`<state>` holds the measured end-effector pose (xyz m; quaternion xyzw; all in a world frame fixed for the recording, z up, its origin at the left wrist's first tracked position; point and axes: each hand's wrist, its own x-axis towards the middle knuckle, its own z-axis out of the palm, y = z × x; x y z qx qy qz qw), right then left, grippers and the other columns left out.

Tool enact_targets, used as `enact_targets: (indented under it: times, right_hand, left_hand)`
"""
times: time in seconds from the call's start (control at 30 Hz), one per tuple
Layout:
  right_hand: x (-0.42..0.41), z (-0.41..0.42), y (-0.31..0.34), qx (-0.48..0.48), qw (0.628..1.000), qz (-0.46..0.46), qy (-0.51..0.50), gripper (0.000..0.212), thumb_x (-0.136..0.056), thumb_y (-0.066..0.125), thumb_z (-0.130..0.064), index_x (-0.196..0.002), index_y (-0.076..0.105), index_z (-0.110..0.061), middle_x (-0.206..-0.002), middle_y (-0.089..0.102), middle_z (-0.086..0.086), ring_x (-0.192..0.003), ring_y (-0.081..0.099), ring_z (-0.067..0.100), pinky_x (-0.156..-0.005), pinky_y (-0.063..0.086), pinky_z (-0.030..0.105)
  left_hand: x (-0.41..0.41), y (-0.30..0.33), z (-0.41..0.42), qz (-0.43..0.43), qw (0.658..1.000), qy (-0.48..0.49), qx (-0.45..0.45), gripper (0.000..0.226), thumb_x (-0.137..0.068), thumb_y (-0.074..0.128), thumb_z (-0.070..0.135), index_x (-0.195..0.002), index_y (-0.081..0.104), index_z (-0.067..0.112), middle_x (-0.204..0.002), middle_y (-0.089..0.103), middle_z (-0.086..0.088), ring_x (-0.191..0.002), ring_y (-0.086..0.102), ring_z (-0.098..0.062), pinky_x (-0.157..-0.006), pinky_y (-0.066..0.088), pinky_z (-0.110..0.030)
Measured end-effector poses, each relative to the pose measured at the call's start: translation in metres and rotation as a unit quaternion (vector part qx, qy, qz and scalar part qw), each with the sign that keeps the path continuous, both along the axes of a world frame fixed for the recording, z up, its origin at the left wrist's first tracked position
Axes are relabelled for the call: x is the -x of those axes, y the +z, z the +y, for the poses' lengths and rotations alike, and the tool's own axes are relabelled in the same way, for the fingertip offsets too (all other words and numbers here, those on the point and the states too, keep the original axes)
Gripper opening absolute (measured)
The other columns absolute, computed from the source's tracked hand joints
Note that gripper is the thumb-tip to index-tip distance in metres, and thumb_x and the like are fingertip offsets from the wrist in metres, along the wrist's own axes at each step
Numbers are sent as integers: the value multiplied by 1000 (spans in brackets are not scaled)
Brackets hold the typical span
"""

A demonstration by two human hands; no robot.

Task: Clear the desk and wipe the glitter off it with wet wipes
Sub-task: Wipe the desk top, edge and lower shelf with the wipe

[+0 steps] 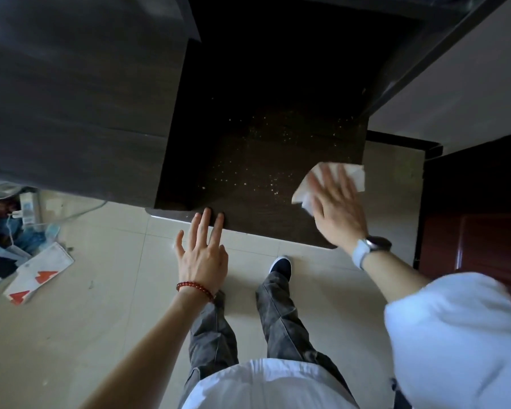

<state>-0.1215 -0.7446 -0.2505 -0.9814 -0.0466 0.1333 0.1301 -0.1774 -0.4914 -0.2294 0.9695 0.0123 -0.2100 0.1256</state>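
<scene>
Nearest you, lower middle of the frame, your left hand (202, 255) rests spread, fingertips on the dark wood-grain worktop (248, 69) edge. At right, your right hand (335, 202) presses flat, fingers straight, on a crumpled white wet wipe (356, 172). Glitter (263, 160) specks beyond, at centre, could get swept onto the glossy tiled floor (101, 276).

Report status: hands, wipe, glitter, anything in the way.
Right hand flat, pressing wet wipe onto desk near right edge. Left hand open, fingertips on front edge. Glitter still scattered mid-desk. Nothing blocking.
</scene>
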Motion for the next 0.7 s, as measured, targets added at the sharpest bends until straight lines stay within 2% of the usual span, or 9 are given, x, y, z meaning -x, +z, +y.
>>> enact_targets:
  times: [0.07, 0.17, 0.23, 0.3, 0.37, 0.5, 0.53, 0.6, 0.7]
  right_hand:
    - [-1, 26, 2, -23, 995, 13, -91, 54, -91, 22, -36, -142, 27, -19, -154, 16, 9, -141, 4, 37, -114, 6, 50]
    - [48, 72, 2, -32, 996, -4, 89, 51, -90, 27, -34, -140, 31, -20, -151, 25, 9, -139, 11, 37, -113, 15, 53]
    - [65, 69, 2, -24, 979, -1, 203, 51, -90, 29, -32, -141, 28, -23, -152, 21, 3, -140, 8, 32, -113, 10, 48]
    - [41, 55, -1, -6, 971, -1, 240, 51, -90, 28, -32, -141, 26, -25, -152, 20, 0, -140, 10, 30, -113, 6, 43]
    - [1, 52, 0, 11, 982, -13, 190, 52, -91, 24, -34, -142, 24, -25, -153, 20, 2, -141, 10, 31, -113, 1, 41]
    - [-52, 99, 2, -15, 998, 46, -36, 51, -96, 22, -34, -145, 11, -24, -156, -1, 1, -141, -11, 28, -113, -11, 41]
    - [-45, 115, 2, -17, 999, 42, -15, 52, -96, 25, -33, -145, 14, -21, -156, 3, 3, -142, -8, 31, -114, -7, 44]
    - [-11, 138, 1, -25, 991, 6, 132, 52, -92, 27, -34, -141, 30, -17, -153, 22, 8, -141, 9, 36, -115, 8, 51]
    - [19, 133, 4, -9, 954, 14, 298, 53, -88, 28, -34, -138, 35, -19, -149, 33, 4, -138, 22, 32, -113, 11, 46]
  left_hand:
    - [0, 0, 1, 5, 1000, 0, 8, 61, -89, 47, 17, -143, 18, 20, -155, 11, -8, -143, 4, -25, -114, 5, -51]
    - [2, 0, 4, 0, 1000, -4, 15, 60, -88, 50, 14, -142, 24, 17, -154, 15, -11, -143, 8, -27, -114, 11, -50]
    - [3, 1, 9, -9, 1000, 14, 13, 60, -84, 55, 11, -139, 31, 13, -151, 22, -16, -141, 15, -32, -111, 20, -52]
    - [3, 1, 17, -11, 999, 44, 9, 61, -81, 58, 8, -137, 34, 10, -149, 27, -19, -139, 20, -37, -108, 24, -55]
    - [3, 1, 26, -20, 998, 65, 10, 63, -79, 59, 7, -137, 34, 7, -147, 29, -21, -138, 23, -39, -107, 26, -56]
    - [0, 0, 42, -21, 997, 78, 8, 64, -83, 52, 10, -141, 24, 8, -151, 22, -16, -141, 15, -32, -113, 18, -51]
    - [0, -1, 45, -22, 997, 76, 8, 64, -84, 51, 11, -141, 23, 9, -152, 21, -15, -142, 14, -30, -113, 17, -50]
    - [0, 0, 50, -27, 997, 68, 15, 65, -81, 53, 9, -140, 26, 8, -151, 24, -16, -141, 16, -31, -112, 19, -53]
    - [-2, 2, 54, -26, 997, 69, 20, 63, -82, 55, 9, -139, 30, 7, -150, 25, -18, -141, 18, -32, -111, 19, -54]
